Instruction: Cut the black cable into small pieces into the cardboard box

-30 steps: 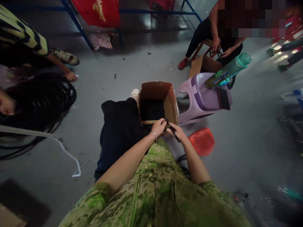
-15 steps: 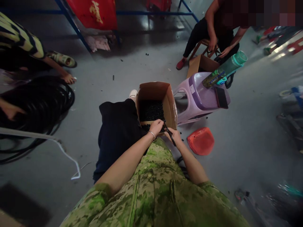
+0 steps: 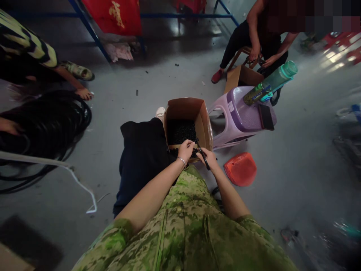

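Over the near edge of a cardboard box [image 3: 203, 122], my left hand [image 3: 186, 149] is closed in a pinch; what its fingertips hold is too small and dark to name. Close on its right, my right hand [image 3: 208, 157] is closed around a slim black stick-like thing [image 3: 203, 154], whose exact kind I cannot tell. The upper end of this thing comes near my left fingertips. Inside the box lie many small black pieces [image 3: 182, 131], below and beyond my hands.
Right of the box stands a purple stool [image 3: 239, 109] with a green bottle [image 3: 272, 82] and a phone [image 3: 266, 117]. A red plastic seat [image 3: 241, 169] is on the floor. Black coiled hose [image 3: 50, 124] lies left by one co-worker; another sits beyond a second box [image 3: 245, 77].
The whole view has shifted slightly to the right. My right fingers have changed position a little around the black thing, while my left hand stays pinched beside it.
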Tool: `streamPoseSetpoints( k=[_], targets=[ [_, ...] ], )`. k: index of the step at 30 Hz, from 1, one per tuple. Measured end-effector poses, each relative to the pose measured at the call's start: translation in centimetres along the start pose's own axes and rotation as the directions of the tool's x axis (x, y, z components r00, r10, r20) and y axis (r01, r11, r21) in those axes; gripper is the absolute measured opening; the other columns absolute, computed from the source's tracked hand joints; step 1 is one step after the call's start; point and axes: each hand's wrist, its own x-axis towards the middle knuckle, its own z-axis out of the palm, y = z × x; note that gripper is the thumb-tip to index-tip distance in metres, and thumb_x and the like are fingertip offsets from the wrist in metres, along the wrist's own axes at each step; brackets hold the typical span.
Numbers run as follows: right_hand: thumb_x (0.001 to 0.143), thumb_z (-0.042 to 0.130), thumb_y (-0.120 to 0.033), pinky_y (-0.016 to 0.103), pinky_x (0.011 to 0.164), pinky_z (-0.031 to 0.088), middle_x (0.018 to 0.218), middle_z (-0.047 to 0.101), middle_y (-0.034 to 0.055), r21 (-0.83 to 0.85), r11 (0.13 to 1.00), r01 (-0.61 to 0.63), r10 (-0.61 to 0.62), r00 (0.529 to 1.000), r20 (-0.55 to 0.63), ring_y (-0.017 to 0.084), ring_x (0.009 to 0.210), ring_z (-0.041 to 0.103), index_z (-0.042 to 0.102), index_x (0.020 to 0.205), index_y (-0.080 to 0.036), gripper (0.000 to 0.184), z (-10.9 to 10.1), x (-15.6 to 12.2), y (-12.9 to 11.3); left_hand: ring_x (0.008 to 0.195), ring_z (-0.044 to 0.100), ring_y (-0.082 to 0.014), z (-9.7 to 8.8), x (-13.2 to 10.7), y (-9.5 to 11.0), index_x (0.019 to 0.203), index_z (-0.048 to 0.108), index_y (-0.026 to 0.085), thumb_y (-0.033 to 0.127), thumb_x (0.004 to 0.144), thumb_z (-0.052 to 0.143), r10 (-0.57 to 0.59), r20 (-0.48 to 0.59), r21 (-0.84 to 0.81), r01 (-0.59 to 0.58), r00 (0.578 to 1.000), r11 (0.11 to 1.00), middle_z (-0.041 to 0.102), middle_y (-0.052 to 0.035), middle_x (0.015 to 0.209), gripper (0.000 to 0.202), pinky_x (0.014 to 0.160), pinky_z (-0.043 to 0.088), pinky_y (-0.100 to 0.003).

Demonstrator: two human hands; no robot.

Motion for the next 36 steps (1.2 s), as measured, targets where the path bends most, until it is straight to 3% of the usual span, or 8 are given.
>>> streamPoseSetpoints(
  k=[5, 11, 18, 21, 25, 30, 33, 36],
  targets=[
    [0.082, 0.059, -0.051, 0.025, 0.068, 0.049, 0.086, 0.069, 0.0019, 0.108, 0.994, -0.01, 0.0, 0.995, 0.098, 0.016, 0.074, 0.061, 0.064, 0.118, -0.021, 0.047, -0.7, 1.0, -0.1, 0.062, 0.051, -0.0127, -0.2, 0.6, -0.5, 0.071, 0.063, 0.018, 0.027, 0.077, 0.059, 0.11, -0.015, 0.116, -0.108, 0.994, 0.987, 0.058, 0.0019, 0.061, 0.011, 0.059, 0.036, -0.022],
    [0.082, 0.057, -0.057, 0.024, 0.06, 0.047, 0.069, 0.062, 0.0, 0.167, 0.986, -0.011, -0.029, 0.971, 0.237, 0.015, 0.064, 0.056, 0.067, 0.101, -0.018, 0.045, -1.9, 1.4, -0.3, 0.062, 0.052, -0.013, -0.2, 0.3, 0.1, 0.067, 0.064, 0.018, 0.023, 0.076, 0.059, 0.147, 0.038, 0.166, -0.151, 0.988, 0.975, 0.061, 0.0009, 0.063, 0.012, 0.06, 0.036, -0.023],
    [0.076, 0.061, -0.042, 0.023, 0.056, 0.042, 0.065, 0.058, -0.0019, 0.144, 0.989, -0.023, 0.001, 0.989, 0.15, 0.012, 0.057, 0.049, 0.07, 0.096, -0.017, 0.033, -0.5, 1.3, 1.2, 0.061, 0.052, -0.0131, -0.3, 0.1, 0.4, 0.068, 0.062, 0.018, 0.026, 0.078, 0.057, 0.104, 0.015, 0.139, -0.105, 0.994, 0.985, 0.058, 0.0016, 0.059, 0.014, 0.057, 0.036, -0.022],
    [0.075, 0.059, -0.036, 0.022, 0.054, 0.04, 0.057, 0.054, -0.003, 0.054, 0.999, -0.005, 0.0, 0.996, 0.089, 0.012, 0.052, 0.046, 0.072, 0.097, -0.018, 0.031, 0.1, 1.1, 1.8, 0.06, 0.052, -0.0129, -0.3, 0.1, 0.3, 0.071, 0.063, 0.019, 0.028, 0.078, 0.058, 0.068, 0.01, 0.118, -0.069, 0.998, 0.991, 0.057, 0.0019, 0.059, 0.013, 0.057, 0.037, -0.022],
    [0.076, 0.055, -0.03, 0.023, 0.059, 0.042, 0.064, 0.062, -0.0004, -0.084, 0.995, 0.063, -0.061, 0.998, 0.021, 0.014, 0.056, 0.054, 0.073, 0.098, -0.021, 0.03, 0.7, 1.1, 1.6, 0.063, 0.055, -0.0139, -0.3, 0.2, 0.2, 0.075, 0.065, 0.018, 0.03, 0.078, 0.059, 0.061, -0.044, 0.102, -0.056, 0.997, 0.993, 0.06, 0.0005, 0.062, 0.013, 0.059, 0.039, -0.023],
    [0.076, 0.054, -0.026, 0.023, 0.064, 0.044, 0.068, 0.067, 0.0014, -0.172, 0.984, 0.051, -0.05, 0.999, 0.009, 0.017, 0.062, 0.061, 0.072, 0.098, -0.021, 0.029, 1.1, 1.5, 1.0, 0.066, 0.055, -0.0143, -0.3, 0.4, -0.1, 0.076, 0.064, 0.017, 0.029, 0.082, 0.054, 0.127, -0.128, 0.116, -0.112, 0.984, 0.987, 0.061, -0.0003, 0.065, 0.017, 0.062, 0.039, -0.023],
    [0.077, 0.056, -0.03, 0.023, 0.064, 0.044, 0.07, 0.066, 0.001, -0.149, 0.988, 0.047, -0.042, 0.998, 0.036, 0.016, 0.064, 0.059, 0.071, 0.101, -0.02, 0.03, 0.8, 1.4, 0.8, 0.066, 0.054, -0.0138, -0.2, 0.5, -0.3, 0.076, 0.064, 0.017, 0.028, 0.083, 0.052, 0.145, -0.135, 0.141, -0.125, 0.98, 0.982, 0.061, 0.0002, 0.066, 0.017, 0.062, 0.038, -0.023],
    [0.076, 0.059, -0.034, 0.024, 0.065, 0.044, 0.073, 0.063, 0.0, -0.02, 0.999, 0.028, -0.027, 0.996, 0.087, 0.015, 0.065, 0.055, 0.068, 0.109, -0.02, 0.036, -0.2, 1.1, 0.6, 0.066, 0.055, -0.0134, 0.0, 0.6, -0.3, 0.075, 0.064, 0.017, 0.026, 0.082, 0.054, 0.16, -0.088, 0.178, -0.142, 0.983, 0.974, 0.063, 0.0002, 0.068, 0.015, 0.062, 0.038, -0.023]
  ],
)
